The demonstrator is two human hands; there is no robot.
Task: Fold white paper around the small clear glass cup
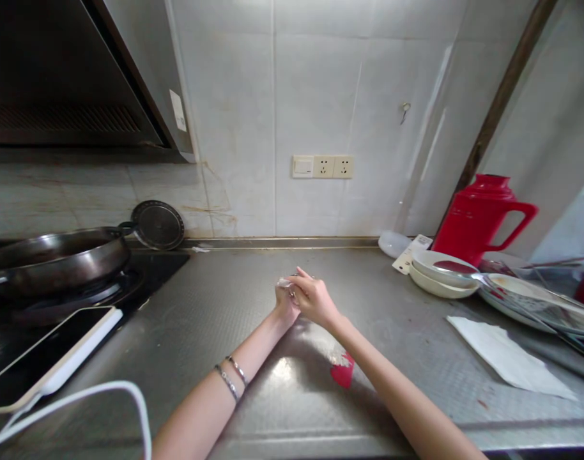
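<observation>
My left hand (285, 305) is closed around a small, whitish, partly see-through thing (283, 282) above the middle of the counter. Only its upper edge shows; its kind is hidden by the fingers. My right hand (315, 298) presses against the left from the right side, its fingers bent over the same spot. What those fingers grip is hidden. Two bracelets (230, 378) circle my left wrist. On the metal counter (234, 281), beside my right forearm, lies a torn red and silvery scrap (342, 370).
At the left, a steel pan (71, 255) sits on the black stove, with a phone (52, 358) and white cable (114, 386) nearer me. A red thermos jug (478, 220), stacked bowls (440, 275), plates (536, 300) and a white napkin (510, 358) occupy the right side.
</observation>
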